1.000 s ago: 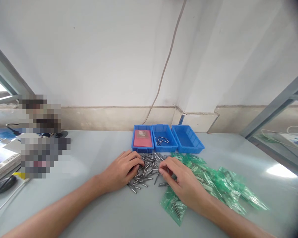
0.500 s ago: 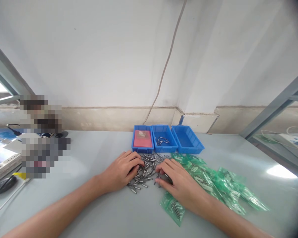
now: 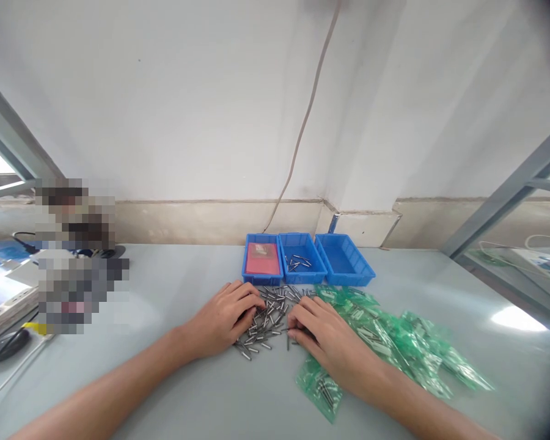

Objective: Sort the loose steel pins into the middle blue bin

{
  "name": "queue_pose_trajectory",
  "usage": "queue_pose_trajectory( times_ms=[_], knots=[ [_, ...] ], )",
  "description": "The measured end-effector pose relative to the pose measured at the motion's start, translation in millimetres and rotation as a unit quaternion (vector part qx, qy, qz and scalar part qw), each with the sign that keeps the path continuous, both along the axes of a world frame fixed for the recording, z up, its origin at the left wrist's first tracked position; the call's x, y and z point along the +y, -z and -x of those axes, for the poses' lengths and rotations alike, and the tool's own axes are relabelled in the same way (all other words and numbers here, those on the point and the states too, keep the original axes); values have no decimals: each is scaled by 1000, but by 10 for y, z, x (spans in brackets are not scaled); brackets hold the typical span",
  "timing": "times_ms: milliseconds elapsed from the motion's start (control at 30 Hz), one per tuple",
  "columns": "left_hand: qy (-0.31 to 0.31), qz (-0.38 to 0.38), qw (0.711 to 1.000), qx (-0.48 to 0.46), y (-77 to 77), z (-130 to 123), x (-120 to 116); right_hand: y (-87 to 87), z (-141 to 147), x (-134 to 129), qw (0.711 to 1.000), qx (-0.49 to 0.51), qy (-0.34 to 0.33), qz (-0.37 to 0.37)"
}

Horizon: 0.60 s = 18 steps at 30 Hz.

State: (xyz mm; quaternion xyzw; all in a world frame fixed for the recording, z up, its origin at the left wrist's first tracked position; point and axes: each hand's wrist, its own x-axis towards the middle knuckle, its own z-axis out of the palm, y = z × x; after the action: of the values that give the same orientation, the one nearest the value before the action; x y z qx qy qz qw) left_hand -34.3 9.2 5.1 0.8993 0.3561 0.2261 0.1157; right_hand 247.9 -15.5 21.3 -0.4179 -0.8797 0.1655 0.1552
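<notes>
A heap of short metal pins (image 3: 270, 316) lies loose on the table between my two hands. At its left edge rests my left hand (image 3: 231, 315), fingers curled in and thumb bent toward them; whatever is under the fingertips is hidden. My right hand (image 3: 318, 333) is at the heap's right side, thumb and fingers pinched together on metal pins that are mostly covered by the fingers. Below the right fingertips a few pins lie apart from the heap. Beneath the right wrist is a small green plastic bag (image 3: 321, 388) with pins inside.
Behind the heap stand three blue trays: one holds a red sheet (image 3: 262, 260), the middle tray (image 3: 323, 275) has several pins, and the right tray (image 3: 346, 260) shows a bare floor. Green bags (image 3: 412, 348) pile up at right. A mouse (image 3: 4, 347) and cables are at left.
My right hand's fingers have closed in, and the pins that showed between them are now mostly covered. My left hand stays put at the heap.
</notes>
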Motion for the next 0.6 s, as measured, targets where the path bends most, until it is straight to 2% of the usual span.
queue_pose_trajectory(
  times_ms=[167,467,600],
  knots=[
    [1,2,1000,1,-10,-5,-9,5,-3,3,1000,-6,-3,-8],
    [3,-5,1000,1,-19,-7,-2,76,-28,5,996,84,28,6],
    [1,6,1000,2,-15,-3,-2,54,-26,15,996,82,39,12]
  ],
)
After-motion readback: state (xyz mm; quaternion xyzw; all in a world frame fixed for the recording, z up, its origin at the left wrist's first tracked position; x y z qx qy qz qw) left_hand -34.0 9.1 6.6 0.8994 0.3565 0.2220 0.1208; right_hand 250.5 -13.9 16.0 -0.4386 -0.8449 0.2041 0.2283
